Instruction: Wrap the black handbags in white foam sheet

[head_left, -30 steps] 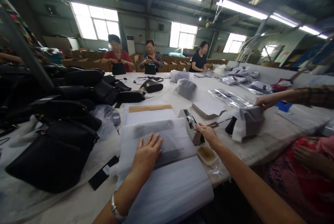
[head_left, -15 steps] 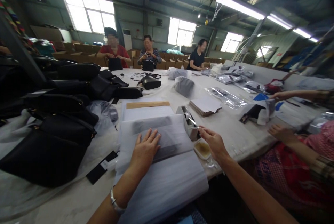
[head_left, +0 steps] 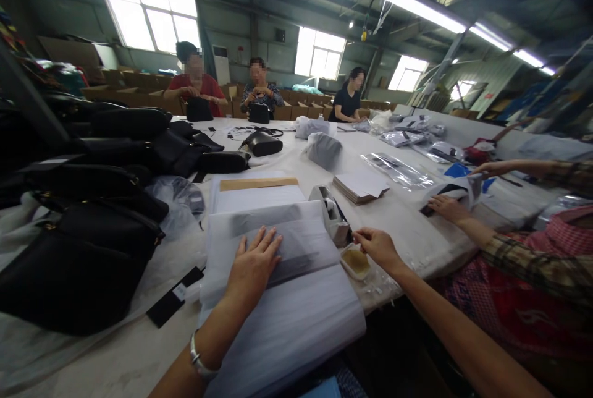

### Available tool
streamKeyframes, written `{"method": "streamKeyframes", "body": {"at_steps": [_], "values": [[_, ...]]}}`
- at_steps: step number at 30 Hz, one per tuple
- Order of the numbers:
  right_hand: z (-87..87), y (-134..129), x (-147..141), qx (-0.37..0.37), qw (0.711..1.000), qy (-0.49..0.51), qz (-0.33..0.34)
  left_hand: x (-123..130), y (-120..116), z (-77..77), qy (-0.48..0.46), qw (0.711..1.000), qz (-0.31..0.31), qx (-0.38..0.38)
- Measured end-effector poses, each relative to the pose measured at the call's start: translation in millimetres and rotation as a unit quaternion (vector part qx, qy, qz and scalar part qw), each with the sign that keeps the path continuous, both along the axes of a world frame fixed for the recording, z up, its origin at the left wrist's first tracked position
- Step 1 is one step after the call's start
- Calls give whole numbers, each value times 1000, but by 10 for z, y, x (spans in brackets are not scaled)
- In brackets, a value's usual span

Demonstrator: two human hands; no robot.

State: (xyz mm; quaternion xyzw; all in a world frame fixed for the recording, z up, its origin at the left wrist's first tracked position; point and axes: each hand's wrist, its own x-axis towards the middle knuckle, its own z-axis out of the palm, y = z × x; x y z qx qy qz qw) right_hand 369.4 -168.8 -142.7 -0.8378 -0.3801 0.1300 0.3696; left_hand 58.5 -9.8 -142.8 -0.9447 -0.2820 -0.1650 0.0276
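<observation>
My left hand (head_left: pixel 254 262) lies flat with spread fingers on white tissue paper (head_left: pixel 301 311), which is folded over a dark flat item showing through. To its right, my right hand (head_left: pixel 377 246) has thumb and fingers pinched together just beside the tape dispenser (head_left: pixel 330 215); what is between the fingertips is too small to make out. A small dish with a yellowish sponge (head_left: pixel 356 261) sits just below that hand. Left of the paper lies a black tag (head_left: pixel 169 302) with a white label.
Black bags (head_left: pixel 83 262) are heaped at the left. Beyond the dispenser are a stack of cards (head_left: pixel 361 186) and a grey wrapped bundle (head_left: pixel 324 151). At the right a person's hands hold a wrapped item (head_left: pixel 470 191). Several people sit across the table (head_left: pixel 287 160).
My right hand's fingers have drawn closer together beside the dispenser; the strip seen there before no longer shows. My left hand stays on the paper. The neighbour's lower hand has moved onto their wrapped item.
</observation>
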Motion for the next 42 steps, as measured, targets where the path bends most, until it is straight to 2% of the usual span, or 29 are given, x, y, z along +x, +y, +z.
{"method": "streamKeyframes", "body": {"at_steps": [2,4,8,12,17,23,27,33,36,39,42], "values": [[38,-49,40,-9,999,-38,0,0,-3,8,2,1000,0,0],[90,-150,74,-16,992,-126,14,-2,-7,13,1,1000,-1,2],[286,-357,167,-48,931,-337,128,-6,-10,1,-6,1000,-4,4],[547,-320,193,-33,907,-333,257,-8,1,-38,-18,1000,-8,-2],[708,157,-58,-41,866,-333,370,-6,1,-54,-21,1000,-4,-17],[680,983,-410,-33,817,-368,443,2,-6,-42,-20,999,2,-28],[685,1407,-518,-83,789,-392,466,5,-11,-46,-25,999,4,-28],[744,1649,-516,-121,805,-376,444,10,-5,-59,-20,999,0,-37],[738,1717,-448,-132,834,-359,398,7,-2,-65,-17,999,4,-32],[702,1698,-292,-136,883,-332,304,1,2,-61,-19,999,2,-28],[641,1492,-60,-127,913,-337,193,-3,2,-42,-17,999,0,-31]]}}
